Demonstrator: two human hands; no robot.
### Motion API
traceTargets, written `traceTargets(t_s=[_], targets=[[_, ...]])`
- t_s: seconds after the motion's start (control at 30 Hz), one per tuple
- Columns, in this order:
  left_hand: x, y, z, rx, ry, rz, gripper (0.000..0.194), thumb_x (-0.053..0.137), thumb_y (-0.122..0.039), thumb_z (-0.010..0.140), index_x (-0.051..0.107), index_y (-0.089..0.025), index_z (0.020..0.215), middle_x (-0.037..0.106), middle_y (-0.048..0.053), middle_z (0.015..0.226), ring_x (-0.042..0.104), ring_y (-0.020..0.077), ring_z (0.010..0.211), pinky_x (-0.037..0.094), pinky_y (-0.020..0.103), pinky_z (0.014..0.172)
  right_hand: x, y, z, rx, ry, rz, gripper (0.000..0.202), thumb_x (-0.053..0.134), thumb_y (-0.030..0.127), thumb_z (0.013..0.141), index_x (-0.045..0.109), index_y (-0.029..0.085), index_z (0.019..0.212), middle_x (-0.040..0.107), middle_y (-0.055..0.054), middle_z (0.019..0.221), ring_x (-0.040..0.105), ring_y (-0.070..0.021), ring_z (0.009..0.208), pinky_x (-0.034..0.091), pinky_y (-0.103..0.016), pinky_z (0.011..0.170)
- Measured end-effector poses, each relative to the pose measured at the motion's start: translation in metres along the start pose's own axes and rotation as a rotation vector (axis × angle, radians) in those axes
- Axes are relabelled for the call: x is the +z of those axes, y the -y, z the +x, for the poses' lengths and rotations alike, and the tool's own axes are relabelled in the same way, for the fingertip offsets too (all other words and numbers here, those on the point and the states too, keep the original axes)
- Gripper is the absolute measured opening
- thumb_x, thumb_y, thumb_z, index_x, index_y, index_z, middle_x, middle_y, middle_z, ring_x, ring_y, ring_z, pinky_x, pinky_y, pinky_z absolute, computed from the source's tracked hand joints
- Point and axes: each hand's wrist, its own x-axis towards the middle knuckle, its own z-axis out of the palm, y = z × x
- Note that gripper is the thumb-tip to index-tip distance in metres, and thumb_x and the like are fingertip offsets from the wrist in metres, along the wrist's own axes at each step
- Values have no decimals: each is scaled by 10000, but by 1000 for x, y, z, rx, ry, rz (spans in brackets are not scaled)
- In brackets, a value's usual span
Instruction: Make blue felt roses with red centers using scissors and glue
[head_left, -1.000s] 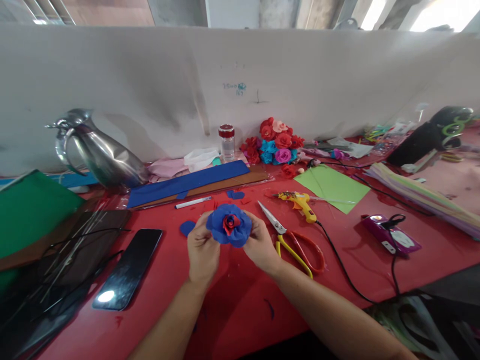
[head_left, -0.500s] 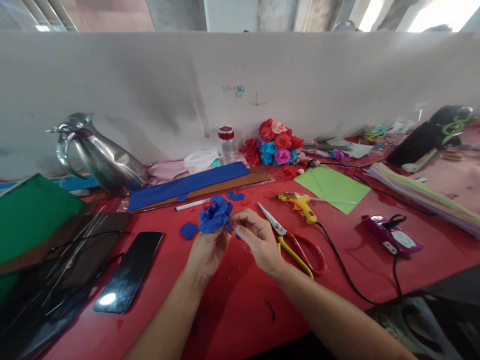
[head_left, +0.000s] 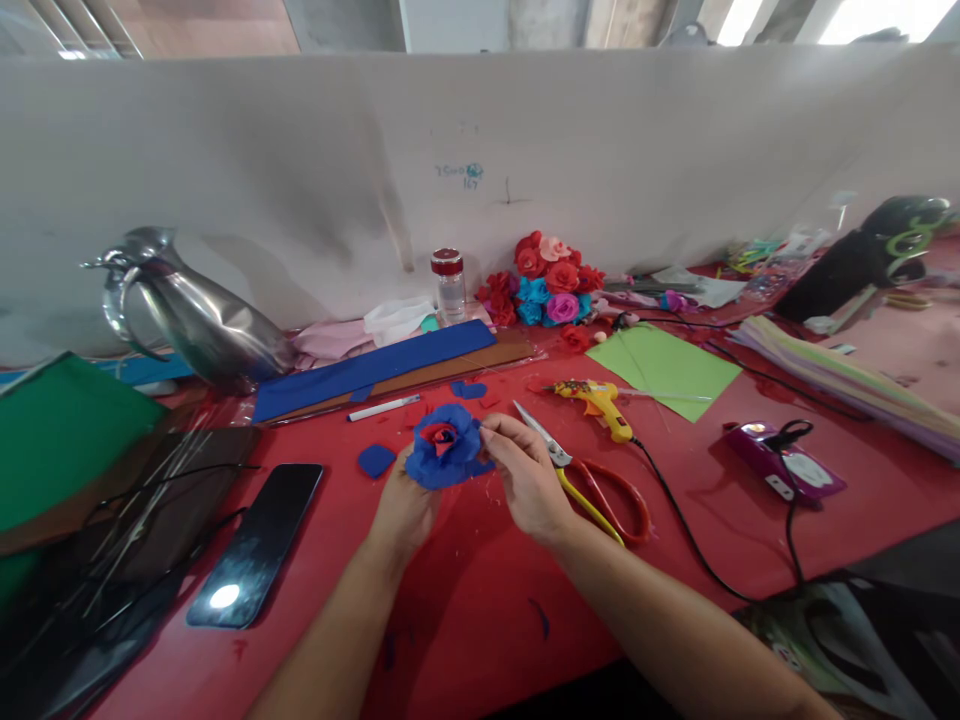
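A blue paper flower [head_left: 444, 446] with a red centre faces up toward me over the red table. My left hand [head_left: 405, 510] holds it from below, its fingers mostly hidden behind the petals. On the flower's right edge, my right hand [head_left: 521, 465] pinches a blue petal between thumb and fingers. Loose blue petals [head_left: 376, 460] lie left of the flower and behind it [head_left: 472, 390]. Scissors [head_left: 592, 490] with red and yellow handles rest just right of my right hand, and a yellow glue gun [head_left: 600, 405] lies beyond them.
A phone [head_left: 259, 545], a steel jug [head_left: 202, 315] and green sheets [head_left: 60, 440] are at the left. Behind are blue paper [head_left: 375, 370], a marker [head_left: 384, 407], a jar [head_left: 450, 290] and paper flowers [head_left: 559, 280]. Green paper [head_left: 664, 370] and a purple power socket [head_left: 787, 465] lie right.
The flower has tilted toward me and moved slightly right, so its red centre now shows. My right hand's fingers have moved up to the flower's right edge.
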Motion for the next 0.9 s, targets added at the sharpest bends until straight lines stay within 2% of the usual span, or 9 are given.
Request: traceTargets(t_s=[0.1,0.2,0.3,0.43,0.5,0.57,0.7,0.8,0.9], targets=[[-2,0,0,36,83,59,308,769,-442,627,581,-221,524,464,-10,569,404,133,559,396,262,569,0,-1,0,13,-12,14,274,645,460,727,563,223,618,497,23,569,458,-131,576,396,-254,589],[-6,2,-1,30,72,87,262,784,-358,632,586,-218,532,500,-12,594,435,137,595,419,274,620,0,-1,0,13,-21,29,245,633,410,737,567,216,603,484,28,550,446,-126,567,380,-250,580],[-9,3,0,35,61,79,251,804,-302,615,585,-206,538,497,-22,585,425,122,587,426,265,625,0,1,1,-28,-91,46,239,634,383,741,569,209,591,488,27,545,431,-121,564,357,-244,559],[-17,10,3,113,37,100,222,773,-365,657,639,-204,583,544,-13,578,456,119,569,443,258,612,-2,2,2,-87,-175,25,298,638,411,759,550,202,566,465,25,532,395,-113,548,332,-246,536],[-24,17,6,178,9,140,232,752,-421,677,685,-203,639,594,-3,613,500,125,584,465,265,636,-2,2,1,-81,-159,-22,357,625,447,783,527,196,549,445,28,523,374,-105,532,310,-245,517],[-33,24,9,229,-22,170,206,766,-410,668,719,-214,708,639,0,672,547,135,634,483,274,687,-2,3,1,-67,-114,-65,388,617,468,795,506,192,546,425,36,521,352,-94,519,288,-243,504],[-43,32,12,253,-33,215,213,767,-399,672,740,-221,785,677,11,761,590,163,718,494,304,757,1,6,-1,-22,-36,-63,357,653,462,761,519,190,572,388,57,518,305,-79,504,271,-239,501],[-40,29,11,251,-47,224,188,758,-381,682,735,-211,758,663,6,721,580,152,687,493,290,734,2,7,-1,-12,-35,-33,295,687,432,717,566,188,602,401,60,523,302,-76,500,278,-237,502],[-28,20,9,211,-26,154,158,756,-331,679,687,-194,641,599,-9,627,524,123,602,483,268,669,1,6,-2,-22,-38,-25,254,667,394,733,585,189,609,407,60,516,307,-76,496,281,-234,501]])
